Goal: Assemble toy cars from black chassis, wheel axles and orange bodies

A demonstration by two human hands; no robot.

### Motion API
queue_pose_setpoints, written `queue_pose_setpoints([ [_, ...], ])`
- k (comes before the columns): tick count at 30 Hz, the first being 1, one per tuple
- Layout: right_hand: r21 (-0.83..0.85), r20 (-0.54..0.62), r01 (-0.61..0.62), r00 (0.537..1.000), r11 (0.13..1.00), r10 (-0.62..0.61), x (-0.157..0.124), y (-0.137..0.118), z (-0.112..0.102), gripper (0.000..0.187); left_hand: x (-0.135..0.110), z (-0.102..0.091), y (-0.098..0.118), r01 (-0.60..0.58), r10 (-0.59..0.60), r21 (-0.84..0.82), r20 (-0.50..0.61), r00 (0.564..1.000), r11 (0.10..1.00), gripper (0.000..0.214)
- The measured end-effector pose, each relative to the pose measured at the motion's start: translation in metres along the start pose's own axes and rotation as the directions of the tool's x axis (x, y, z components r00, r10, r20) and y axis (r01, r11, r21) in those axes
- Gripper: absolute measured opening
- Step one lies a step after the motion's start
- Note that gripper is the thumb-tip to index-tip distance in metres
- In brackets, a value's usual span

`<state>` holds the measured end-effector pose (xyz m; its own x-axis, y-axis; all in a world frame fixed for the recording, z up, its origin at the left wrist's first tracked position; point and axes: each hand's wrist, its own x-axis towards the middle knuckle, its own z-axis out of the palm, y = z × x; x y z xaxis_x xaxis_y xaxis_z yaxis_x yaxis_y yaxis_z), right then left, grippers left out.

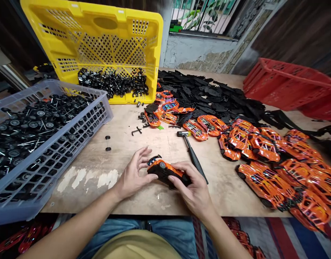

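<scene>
An orange toy car [165,171] lies on its side at the near edge of the wooden table [100,169], one black wheel facing up. My left hand [134,175] holds its left end, thumb on the body and the other fingers spread. My right hand [193,187] grips its right end with curled fingers. A small hammer [191,151] with a black handle lies just beyond my right hand.
A grey crate [60,144] of black wheel axles stands at left. A tipped yellow crate [95,43] spills more wheels at the back. Black chassis plates [208,93] lie heaped behind several orange cars [265,172]. A red crate [289,86] sits far right. A loose axle [108,142] lies alone.
</scene>
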<state>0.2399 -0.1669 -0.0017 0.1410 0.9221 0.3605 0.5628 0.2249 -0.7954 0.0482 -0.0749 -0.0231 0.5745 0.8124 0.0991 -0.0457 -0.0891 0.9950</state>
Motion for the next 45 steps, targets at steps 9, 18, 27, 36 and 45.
queue_pose_setpoints([
  [9, 0.047, 0.199, 0.142, 0.969, 0.989, -0.148, 0.031, -0.030, -0.014, 0.040, 0.000, -0.003, 0.065, -0.095, 0.064, 0.233, 0.138, 0.988, 0.968, 0.037],
  [18, 0.020, 0.357, 0.229, 0.907, 0.973, -0.221, 0.049, -0.048, -0.024, 0.023, -0.006, -0.006, 0.088, -0.232, 0.148, 0.526, 0.197, 0.969, 0.818, 0.023],
  [27, 0.010, 0.220, 0.292, 0.932, 0.956, -0.287, 0.040, -0.049, 0.001, 0.031, -0.018, -0.017, 0.059, -0.215, 0.173, 0.347, 0.148, 0.974, 0.913, 0.029],
  [36, -0.205, 0.106, 0.140, 0.987, 0.969, -0.121, 0.007, -0.022, 0.039, 0.016, -0.046, -0.042, 0.025, 0.042, 0.138, 0.615, -0.242, 0.961, 0.787, 0.043],
  [45, -0.076, 0.148, 0.097, 0.985, 0.992, -0.085, 0.035, -0.025, 0.023, 0.035, -0.038, -0.007, 0.049, 0.100, -0.071, 0.444, -0.083, 0.994, 0.891, 0.024],
])
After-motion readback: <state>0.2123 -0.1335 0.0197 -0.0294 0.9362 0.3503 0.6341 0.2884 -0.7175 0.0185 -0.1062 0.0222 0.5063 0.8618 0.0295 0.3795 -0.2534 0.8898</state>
